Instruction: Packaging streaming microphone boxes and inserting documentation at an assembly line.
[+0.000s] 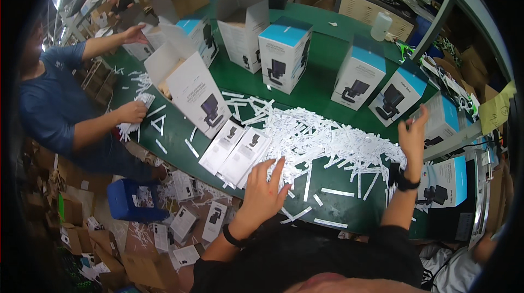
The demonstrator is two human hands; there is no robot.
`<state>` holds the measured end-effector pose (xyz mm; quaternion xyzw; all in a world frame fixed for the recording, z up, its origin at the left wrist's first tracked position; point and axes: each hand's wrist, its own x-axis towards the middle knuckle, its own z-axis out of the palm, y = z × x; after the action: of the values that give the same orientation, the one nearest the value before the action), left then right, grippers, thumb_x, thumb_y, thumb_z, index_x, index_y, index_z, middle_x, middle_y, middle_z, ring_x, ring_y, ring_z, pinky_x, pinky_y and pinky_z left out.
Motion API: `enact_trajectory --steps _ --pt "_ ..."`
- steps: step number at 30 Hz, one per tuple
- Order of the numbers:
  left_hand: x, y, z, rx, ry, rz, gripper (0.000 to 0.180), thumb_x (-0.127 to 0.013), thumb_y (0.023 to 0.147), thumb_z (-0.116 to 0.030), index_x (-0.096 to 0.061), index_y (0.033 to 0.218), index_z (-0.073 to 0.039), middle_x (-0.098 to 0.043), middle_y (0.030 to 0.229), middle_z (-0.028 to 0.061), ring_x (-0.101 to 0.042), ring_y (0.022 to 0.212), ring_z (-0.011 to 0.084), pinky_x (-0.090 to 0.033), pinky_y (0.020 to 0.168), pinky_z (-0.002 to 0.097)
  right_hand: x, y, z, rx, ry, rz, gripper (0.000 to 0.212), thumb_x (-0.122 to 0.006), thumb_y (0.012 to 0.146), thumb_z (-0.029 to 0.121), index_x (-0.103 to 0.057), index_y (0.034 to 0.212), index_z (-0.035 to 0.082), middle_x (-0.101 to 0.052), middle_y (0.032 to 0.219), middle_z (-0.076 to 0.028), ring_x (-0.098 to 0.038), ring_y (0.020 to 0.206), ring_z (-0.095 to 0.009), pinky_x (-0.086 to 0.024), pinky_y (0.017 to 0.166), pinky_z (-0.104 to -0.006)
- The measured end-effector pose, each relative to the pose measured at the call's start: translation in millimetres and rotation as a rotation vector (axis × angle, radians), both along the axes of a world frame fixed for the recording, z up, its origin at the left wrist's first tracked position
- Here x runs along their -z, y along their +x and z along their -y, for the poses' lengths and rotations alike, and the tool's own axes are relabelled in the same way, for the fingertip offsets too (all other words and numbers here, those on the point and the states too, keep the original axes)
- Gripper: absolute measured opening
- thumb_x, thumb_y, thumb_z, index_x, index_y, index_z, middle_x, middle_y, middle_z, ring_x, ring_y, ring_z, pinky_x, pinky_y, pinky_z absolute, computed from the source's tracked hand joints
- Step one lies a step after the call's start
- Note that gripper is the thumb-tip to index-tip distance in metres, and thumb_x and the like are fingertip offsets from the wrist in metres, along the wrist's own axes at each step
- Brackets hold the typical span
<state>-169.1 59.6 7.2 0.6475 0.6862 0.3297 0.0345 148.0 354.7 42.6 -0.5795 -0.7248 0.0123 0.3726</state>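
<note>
My left hand (264, 186) lies flat with fingers spread on the near edge of a big heap of white paper strips (322, 137) on the green table (322, 77). Just left of it are flat white leaflets (236, 150) printed with a black device. My right hand (413, 136) is raised, fingers apart, at the heap's right end, close to a white and blue box (443, 120). Neither hand grips anything. A black band sits on each wrist.
Several upright white and blue boxes (284, 53) stand across the table, some with open flaps (191, 85). A co-worker in a blue shirt (46, 107) at the left holds strips (131, 121). Leaflets, cardboard and a blue bin (131, 200) litter the floor.
</note>
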Motion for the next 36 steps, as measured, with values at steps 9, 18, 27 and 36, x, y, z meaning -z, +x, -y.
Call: enact_trajectory --steps 9,18,27,36 --pt "-44 -74 -137 -0.009 0.484 0.025 0.058 -0.070 0.086 -0.001 -0.051 0.141 0.003 -0.054 0.123 0.0240 -0.057 0.112 0.0404 -0.047 0.099 0.0444 2 -16 117 -0.511 -0.516 -0.055 0.040 -0.048 0.093 -0.012 -0.055 0.128 0.006 -0.071 0.084 -0.012 -0.066 0.068 -0.022 -0.053 0.066 -0.0337" --pt "-69 -7 -288 0.199 0.644 -0.066 0.110 -0.083 0.079 -0.033 -0.018 0.158 0.007 -0.037 0.145 0.0334 -0.040 0.128 0.0517 -0.035 0.110 0.0580 -39 -53 -2 -0.117 -0.109 -0.271 0.112 -0.090 0.075 0.027 -0.022 0.160 0.003 -0.059 0.138 -0.028 -0.064 0.121 -0.038 -0.053 0.097 -0.0404" --pt "-25 59 -364 0.224 0.385 0.342 0.069 -0.076 0.091 -0.026 -0.047 0.145 0.005 -0.070 0.115 0.0295 -0.072 0.102 0.0426 -0.057 0.088 0.0427 3 -97 -60 -0.031 0.124 -0.351 0.051 -0.076 0.092 0.025 -0.063 0.137 0.003 -0.070 0.071 -0.015 -0.060 0.050 -0.019 -0.049 0.054 -0.0328" --pt "-91 85 -305 0.168 0.634 0.190 0.055 -0.081 0.087 -0.020 -0.060 0.131 0.006 -0.075 0.088 0.0170 -0.075 0.068 0.0286 -0.056 0.057 0.0335 -37 -81 -15 -0.054 0.395 -0.383 0.037 -0.078 0.092 0.022 -0.072 0.118 -0.003 -0.064 0.066 -0.010 -0.055 0.049 -0.017 -0.044 0.048 -0.0301"
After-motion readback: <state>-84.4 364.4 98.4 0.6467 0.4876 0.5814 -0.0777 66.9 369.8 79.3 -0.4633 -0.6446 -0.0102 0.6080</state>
